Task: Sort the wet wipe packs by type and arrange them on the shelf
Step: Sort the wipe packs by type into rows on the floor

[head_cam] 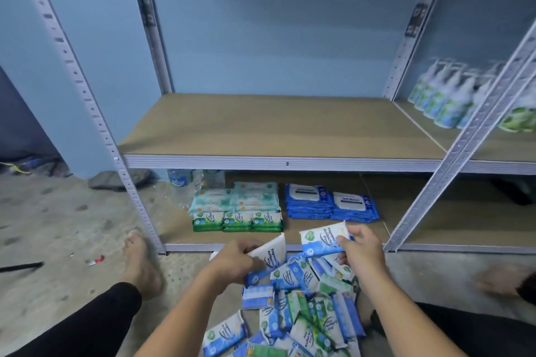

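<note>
Fingers of the right hand pinched a blue-and-white pack by its end, while the left hand gripped a second pack of the same print. Both were held just above the mixed pile on the floor. On the bottom shelf behind, green-edged packs stood in a row before pale green stacks, with dark blue stacks beside them. No blue-and-white group showed there yet. The pair would likely sit best squared together on the bare board in front of the dark blue stacks, labels up, apart from the green row.
</note>
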A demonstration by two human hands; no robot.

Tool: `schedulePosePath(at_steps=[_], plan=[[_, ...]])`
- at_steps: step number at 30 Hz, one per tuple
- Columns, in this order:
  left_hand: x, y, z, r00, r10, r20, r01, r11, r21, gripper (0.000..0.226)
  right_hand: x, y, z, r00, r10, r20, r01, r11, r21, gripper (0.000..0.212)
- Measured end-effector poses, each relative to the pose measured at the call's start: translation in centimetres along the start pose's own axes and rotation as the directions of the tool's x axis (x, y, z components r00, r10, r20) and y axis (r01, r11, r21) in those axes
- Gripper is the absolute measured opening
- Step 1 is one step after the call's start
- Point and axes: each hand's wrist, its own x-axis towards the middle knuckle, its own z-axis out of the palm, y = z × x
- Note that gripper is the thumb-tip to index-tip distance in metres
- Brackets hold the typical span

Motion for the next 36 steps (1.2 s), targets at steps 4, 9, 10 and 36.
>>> schedulePosePath(at_steps=[4, 9, 10, 36], plan=[[2.8, 2.5, 1.2, 0.992, 0.015, -0.127, -0.030, 0.992, -0.124, 0.046, 1.6, -1.0, -1.6, 0.999, -0.007, -0.033, 0.008, 1.000, 0.025, 0.013], [6.5, 4.8, 3.3, 0.965, 0.008, -0.262, -0.041, 0.992, -0.120, 0.054, 5.2, -1.8, -3.6, 0.995, 0.003, -0.097, -0.001, 1.000, 0.027, 0.013], [7.2, 5.0, 3.7, 0.964, -0.004, -0.265, -0.033, 0.991, -0.132, 0.050, 6.1, -1.8, -4.0, 0.994, 0.015, -0.110, -0.013, 1.000, 0.017, 0.013], [36.8, -2.3, 13.8, 0.939, -0.076, -0.336, 0.146, 0.971, 0.188, 0.035, 32.2, 17.0, 6.4, 0.914, 0.398, -0.075, -0.396, 0.917, 0.049, 0.016]])
